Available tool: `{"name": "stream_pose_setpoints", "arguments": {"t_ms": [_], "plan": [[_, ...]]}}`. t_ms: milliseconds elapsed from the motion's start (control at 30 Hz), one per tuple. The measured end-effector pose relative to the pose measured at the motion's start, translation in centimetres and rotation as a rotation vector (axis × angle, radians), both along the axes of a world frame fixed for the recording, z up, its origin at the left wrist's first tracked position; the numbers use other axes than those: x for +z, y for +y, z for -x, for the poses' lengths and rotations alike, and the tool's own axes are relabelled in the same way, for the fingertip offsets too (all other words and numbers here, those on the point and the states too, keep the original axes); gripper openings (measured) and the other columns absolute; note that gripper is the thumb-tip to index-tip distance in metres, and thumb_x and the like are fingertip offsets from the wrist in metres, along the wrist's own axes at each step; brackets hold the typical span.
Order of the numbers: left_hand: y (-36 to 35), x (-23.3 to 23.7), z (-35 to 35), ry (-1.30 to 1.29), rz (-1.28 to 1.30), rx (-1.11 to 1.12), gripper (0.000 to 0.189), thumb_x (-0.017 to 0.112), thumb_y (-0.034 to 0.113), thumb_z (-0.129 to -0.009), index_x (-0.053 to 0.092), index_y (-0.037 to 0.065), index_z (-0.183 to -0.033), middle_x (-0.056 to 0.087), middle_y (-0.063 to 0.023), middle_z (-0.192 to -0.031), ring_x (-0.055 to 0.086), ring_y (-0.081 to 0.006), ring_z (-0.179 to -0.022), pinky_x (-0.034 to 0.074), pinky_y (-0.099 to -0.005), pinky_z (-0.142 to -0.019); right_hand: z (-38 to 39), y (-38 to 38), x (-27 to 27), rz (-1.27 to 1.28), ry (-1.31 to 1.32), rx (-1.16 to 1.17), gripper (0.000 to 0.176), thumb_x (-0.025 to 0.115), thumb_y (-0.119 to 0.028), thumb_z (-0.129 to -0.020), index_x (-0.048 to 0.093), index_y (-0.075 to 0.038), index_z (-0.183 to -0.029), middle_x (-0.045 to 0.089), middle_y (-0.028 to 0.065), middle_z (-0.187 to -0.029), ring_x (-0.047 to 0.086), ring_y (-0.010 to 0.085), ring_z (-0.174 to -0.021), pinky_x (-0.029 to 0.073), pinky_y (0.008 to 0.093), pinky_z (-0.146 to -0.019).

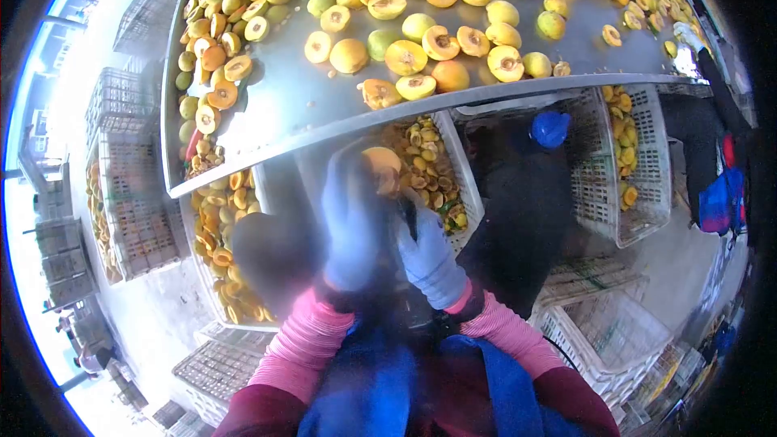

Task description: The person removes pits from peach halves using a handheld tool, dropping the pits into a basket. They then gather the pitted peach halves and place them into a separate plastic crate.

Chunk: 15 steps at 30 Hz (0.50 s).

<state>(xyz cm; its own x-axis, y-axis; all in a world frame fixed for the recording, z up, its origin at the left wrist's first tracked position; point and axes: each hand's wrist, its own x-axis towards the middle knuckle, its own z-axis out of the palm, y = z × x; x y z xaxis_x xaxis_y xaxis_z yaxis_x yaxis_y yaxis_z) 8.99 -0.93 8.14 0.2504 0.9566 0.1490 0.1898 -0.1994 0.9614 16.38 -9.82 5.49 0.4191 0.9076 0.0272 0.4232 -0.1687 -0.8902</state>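
My left hand, in a pale blue glove and blurred, is closed on a halved yellow peach just below the table's front edge. My right hand, gloved the same way, is wrapped round a dark-handled tool. The tool's tip is close to the peach; its working end is too blurred to make out. Under both hands stands a crate of cut peach pieces. On the metal table beyond lie many halved peaches, several with the cut face up.
A crate of peach halves stands left of my legs, another crate to the right. Stacked white crates are at the far left, and a pale crate is at lower right. A blue object lies under the table edge.
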Motion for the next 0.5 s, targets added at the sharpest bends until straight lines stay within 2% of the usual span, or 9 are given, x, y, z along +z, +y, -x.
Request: {"name": "stream_pose_setpoints", "arguments": {"t_ms": [133, 267, 367, 400, 433, 467, 500], "plan": [[-0.8, 0.4, -0.6, 0.042, -0.129, -0.035, 0.034, 0.040, 0.026, -0.100, 0.054, 0.000, -0.116, 0.056, -0.0078, -0.107, 0.053, -0.0158, -0.096, 0.042, -0.0286, -0.087, 0.3, -0.9, -0.4, -0.062, 0.015, -0.071, 0.038, 0.057, -0.027, -0.090, 0.054, 0.000, -0.118, 0.063, 0.0186, -0.089, 0.062, 0.0322, -0.081, 0.048, 0.0410, -0.068], [-2.2, 0.9, -1.2, 0.019, -0.116, -0.012, 0.034, 0.041, 0.025, -0.100, 0.053, 0.000, -0.118, 0.057, -0.0079, -0.109, 0.053, -0.0160, -0.098, 0.042, -0.0285, -0.088, 1.0, -1.9, -1.1, -0.190, -0.058, -0.165, 0.037, 0.055, -0.026, -0.091, 0.054, 0.001, -0.116, 0.063, 0.0194, -0.093, 0.063, 0.0337, -0.082, 0.049, 0.0406, -0.069], [-2.6, 0.8, -0.5, 0.155, -0.226, 0.007, 0.034, 0.041, 0.023, -0.099, 0.052, -0.001, -0.120, 0.056, -0.0096, -0.115, 0.053, -0.0176, -0.103, 0.040, -0.0291, -0.092, 0.2, -1.4, 0.5, -0.002, 0.393, -0.039, 0.036, 0.054, -0.027, -0.091, 0.054, 0.000, -0.116, 0.064, 0.0205, -0.095, 0.063, 0.0359, -0.086, 0.050, 0.0411, -0.073], [-2.7, 0.6, -0.2, 0.196, -0.251, 0.017, 0.035, 0.040, 0.022, -0.098, 0.051, -0.002, -0.122, 0.055, -0.0104, -0.118, 0.052, -0.0184, -0.105, 0.040, -0.0295, -0.094, 0.4, -1.4, -0.2, -0.117, 0.443, -0.009, 0.031, 0.054, -0.024, -0.091, 0.056, -0.002, -0.113, 0.065, 0.0213, -0.093, 0.062, 0.0376, -0.088, 0.049, 0.0422, -0.075], [-3.0, 2.0, -0.1, 0.145, -0.048, 0.007, 0.031, 0.043, 0.016, -0.095, 0.051, -0.002, -0.120, 0.052, -0.0146, -0.110, 0.053, -0.0224, -0.096, 0.043, -0.0318, -0.084, 0.2, -1.5, 0.4, -0.058, 0.482, 0.076, 0.029, 0.053, -0.023, -0.091, 0.058, -0.003, -0.111, 0.064, 0.0218, -0.094, 0.062, 0.0369, -0.090, 0.049, 0.0416, -0.076], [-3.1, 2.3, -0.1, 0.232, -0.001, 0.020, 0.035, 0.038, 0.018, -0.098, 0.050, -0.003, -0.123, 0.055, -0.0122, -0.119, 0.050, -0.0207, -0.112, 0.037, -0.0327, -0.100, -0.6, -1.6, 1.2, 0.002, 0.505, 0.146, 0.026, 0.052, -0.021, -0.091, 0.059, -0.004, -0.109, 0.064, 0.0223, -0.096, 0.062, 0.0363, -0.092, 0.049, 0.0410, -0.077], [-3.5, 2.5, -0.5, 0.051, 0.026, -0.048, 0.035, 0.037, 0.018, -0.098, 0.049, -0.003, -0.123, 0.054, -0.0122, -0.119, 0.049, -0.0199, -0.112, 0.036, -0.0319, -0.100, -1.4, -2.1, 2.4, -0.039, 0.458, 0.174, 0.026, 0.052, -0.020, -0.091, 0.060, -0.002, -0.108, 0.064, 0.0221, -0.099, 0.063, 0.0344, -0.093, 0.049, 0.0399, -0.079]]}}
